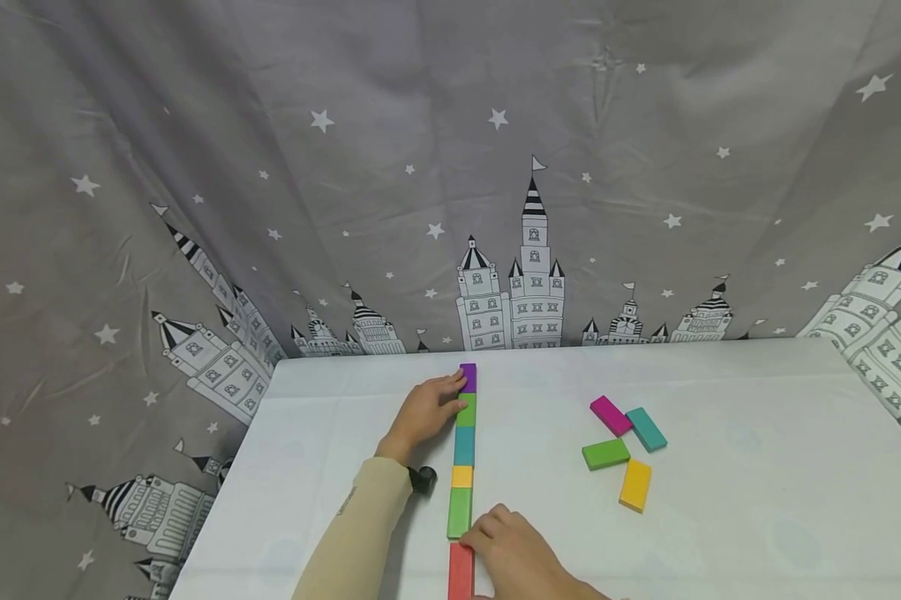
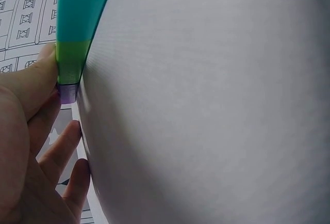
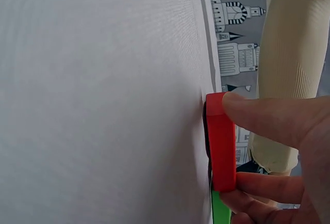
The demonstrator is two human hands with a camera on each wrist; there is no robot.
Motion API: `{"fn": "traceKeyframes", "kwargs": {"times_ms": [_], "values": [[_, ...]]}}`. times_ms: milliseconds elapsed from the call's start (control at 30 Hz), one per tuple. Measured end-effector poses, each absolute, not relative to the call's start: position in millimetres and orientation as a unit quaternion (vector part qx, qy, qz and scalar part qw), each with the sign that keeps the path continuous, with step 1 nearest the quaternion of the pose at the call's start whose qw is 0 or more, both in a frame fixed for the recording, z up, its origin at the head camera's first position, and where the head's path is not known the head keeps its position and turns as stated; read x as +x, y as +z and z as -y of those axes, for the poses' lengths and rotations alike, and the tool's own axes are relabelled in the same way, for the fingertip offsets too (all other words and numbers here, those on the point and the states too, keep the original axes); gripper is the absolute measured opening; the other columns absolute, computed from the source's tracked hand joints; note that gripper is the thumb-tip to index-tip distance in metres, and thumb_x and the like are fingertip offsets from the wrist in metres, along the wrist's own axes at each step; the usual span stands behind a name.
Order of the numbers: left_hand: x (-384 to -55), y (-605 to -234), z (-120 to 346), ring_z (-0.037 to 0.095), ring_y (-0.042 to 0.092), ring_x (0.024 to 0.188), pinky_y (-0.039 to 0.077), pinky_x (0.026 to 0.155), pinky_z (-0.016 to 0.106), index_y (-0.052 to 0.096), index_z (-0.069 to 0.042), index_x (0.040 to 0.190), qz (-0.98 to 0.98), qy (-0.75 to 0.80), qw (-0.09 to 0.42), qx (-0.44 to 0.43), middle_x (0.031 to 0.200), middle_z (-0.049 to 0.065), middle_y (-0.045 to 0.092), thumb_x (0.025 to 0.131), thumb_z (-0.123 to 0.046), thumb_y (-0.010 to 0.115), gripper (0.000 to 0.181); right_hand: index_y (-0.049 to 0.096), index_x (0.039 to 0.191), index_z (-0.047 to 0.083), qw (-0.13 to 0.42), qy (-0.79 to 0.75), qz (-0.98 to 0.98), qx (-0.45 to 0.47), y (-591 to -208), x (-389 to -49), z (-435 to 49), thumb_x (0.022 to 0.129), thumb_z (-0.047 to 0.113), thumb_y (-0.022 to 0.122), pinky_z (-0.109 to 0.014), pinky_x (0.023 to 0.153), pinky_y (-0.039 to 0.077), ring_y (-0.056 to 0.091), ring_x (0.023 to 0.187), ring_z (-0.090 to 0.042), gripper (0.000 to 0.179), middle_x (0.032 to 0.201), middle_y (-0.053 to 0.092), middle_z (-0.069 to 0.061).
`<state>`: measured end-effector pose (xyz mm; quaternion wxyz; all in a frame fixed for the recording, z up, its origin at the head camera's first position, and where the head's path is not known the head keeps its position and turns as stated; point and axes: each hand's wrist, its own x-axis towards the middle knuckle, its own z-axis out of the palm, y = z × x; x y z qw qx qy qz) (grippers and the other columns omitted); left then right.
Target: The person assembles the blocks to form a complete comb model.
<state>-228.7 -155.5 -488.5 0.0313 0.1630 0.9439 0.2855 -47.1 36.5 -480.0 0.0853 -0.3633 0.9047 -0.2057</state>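
Note:
A straight row of coloured blocks runs away from me along the white table. My left hand (image 1: 425,412) lies beside its far end, with the fingertips at the purple block (image 1: 468,377) and the thumb against a green block (image 1: 467,410). Past these come a teal block (image 1: 464,446), a small yellow block (image 1: 462,477) and another green block (image 1: 460,512). At the near end, my right hand (image 1: 521,554) pinches a red block (image 3: 223,149) lengthwise, thumb on one end and fingers at the other. The red block lies in line with the near green block.
Right of the row lie loose blocks: magenta (image 1: 611,415), teal (image 1: 647,429), green (image 1: 606,454) and yellow (image 1: 635,485). A grey curtain (image 1: 390,167) with castles and stars hangs behind the white table (image 1: 758,483). A black device (image 1: 423,480) sits at the left wrist.

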Motion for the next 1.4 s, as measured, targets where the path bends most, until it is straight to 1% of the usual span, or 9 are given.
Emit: {"fn": "traceKeyframes", "kwargs": {"times_ms": [200,300,500,733,800,1067,1167,1267,1400], "values": [[-228,-488,156,0.027,0.044,0.141,0.030,0.120,0.048,0.057,-0.011,0.142,-0.944,0.284,0.032,0.164,0.151,-0.003,0.048,0.097,-0.026,0.068,0.048,0.072,0.120,0.015,0.075,-0.207,-0.904,-0.367,-480,-46,-36,0.079,0.058,0.078,-0.020,0.081,0.048,0.049,0.098,-0.007,0.060,0.105,0.060,0.008],[-228,-488,156,0.028,0.044,0.141,0.031,0.119,0.048,0.057,-0.011,0.141,-0.943,0.286,0.031,0.167,0.151,-0.002,0.049,0.097,-0.025,0.068,0.048,0.072,0.121,0.016,0.080,-0.214,-0.903,-0.364,-480,-46,-36,0.080,0.060,0.077,-0.019,0.080,0.047,0.047,0.096,-0.006,0.061,0.104,0.059,0.009],[-228,-487,155,0.029,0.044,0.141,0.031,0.119,0.048,0.057,-0.010,0.141,-0.942,0.289,0.029,0.168,0.151,-0.002,0.049,0.097,-0.025,0.068,0.048,0.074,0.121,0.022,0.085,-0.222,-0.901,-0.363,-480,-45,-34,0.081,0.058,0.077,-0.016,0.076,0.044,0.043,0.091,-0.003,0.055,0.099,0.055,0.011],[-228,-487,155,0.028,0.044,0.141,0.031,0.119,0.048,0.057,-0.010,0.142,-0.943,0.287,0.030,0.165,0.151,-0.002,0.049,0.097,-0.025,0.068,0.048,0.075,0.120,0.025,0.062,-0.215,-0.901,-0.372,-481,-46,-32,0.081,0.053,0.079,-0.014,0.071,0.039,0.041,0.088,-0.004,0.048,0.097,0.052,0.010],[-229,-487,155,0.028,0.045,0.140,0.031,0.119,0.048,0.057,-0.010,0.141,-0.943,0.287,0.029,0.167,0.151,-0.002,0.049,0.097,-0.025,0.068,0.048,0.075,0.120,0.024,0.064,-0.219,-0.901,-0.369,-481,-46,-32,0.082,0.051,0.079,-0.013,0.071,0.039,0.042,0.089,-0.003,0.047,0.097,0.053,0.010],[-228,-488,155,0.028,0.045,0.141,0.031,0.119,0.047,0.057,-0.010,0.142,-0.943,0.286,0.031,0.167,0.151,-0.002,0.049,0.097,-0.025,0.068,0.048,0.075,0.120,0.025,0.081,-0.235,-0.906,-0.344,-481,-46,-33,0.081,0.053,0.080,-0.015,0.072,0.042,0.043,0.088,-0.003,0.048,0.096,0.053,0.013],[-228,-487,155,0.028,0.045,0.141,0.031,0.119,0.047,0.057,-0.010,0.142,-0.944,0.285,0.030,0.166,0.151,-0.003,0.049,0.097,-0.025,0.068,0.048,0.074,0.121,0.024,0.078,-0.236,-0.905,-0.346,-481,-47,-33,0.081,0.052,0.080,-0.015,0.072,0.041,0.043,0.089,-0.003,0.049,0.096,0.053,0.013],[-228,-486,155,0.028,0.045,0.140,0.031,0.119,0.047,0.057,-0.010,0.141,-0.944,0.284,0.029,0.166,0.151,-0.002,0.049,0.097,-0.024,0.068,0.048,0.074,0.122,0.024,0.079,-0.228,-0.904,-0.352,-478,-47,-35,0.082,0.055,0.078,-0.016,0.072,0.041,0.043,0.090,-0.003,0.051,0.097,0.054,0.013],[-228,-487,155,0.028,0.045,0.140,0.032,0.119,0.047,0.057,-0.010,0.141,-0.945,0.283,0.031,0.164,0.151,-0.002,0.049,0.097,-0.024,0.068,0.048,0.072,0.124,0.026,0.113,-0.235,-0.904,-0.340,-471,-52,-40,0.080,0.057,0.079,-0.020,0.075,0.045,0.044,0.092,-0.003,0.053,0.100,0.055,0.014]]}}
